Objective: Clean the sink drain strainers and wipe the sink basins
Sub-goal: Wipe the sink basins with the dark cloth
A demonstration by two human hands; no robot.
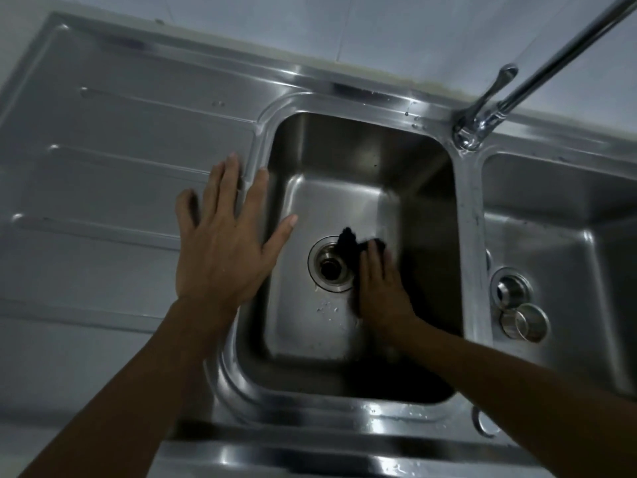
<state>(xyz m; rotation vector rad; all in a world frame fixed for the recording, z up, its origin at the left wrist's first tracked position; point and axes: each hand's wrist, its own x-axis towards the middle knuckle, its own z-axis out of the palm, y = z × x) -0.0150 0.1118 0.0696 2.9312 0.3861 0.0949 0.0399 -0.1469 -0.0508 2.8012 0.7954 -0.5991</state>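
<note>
My right hand (382,288) lies flat on a black cloth (350,244) on the floor of the left steel basin (344,160), pressing it just right of the drain (332,267). The cloth overlaps the drain's right rim. My left hand (224,243) is spread with straight fingers over the basin's left rim and the drainboard; whether it touches the steel I cannot tell. In the right basin (568,208) there is a second drain (512,288), and a steel strainer cup (524,322) lies just in front of it.
The chrome tap (489,115) stands at the back between the two basins, its spout reaching up and right. A ribbed drainboard (113,174) fills the left. Water drops sit on the front rim (396,412) and near the left drain.
</note>
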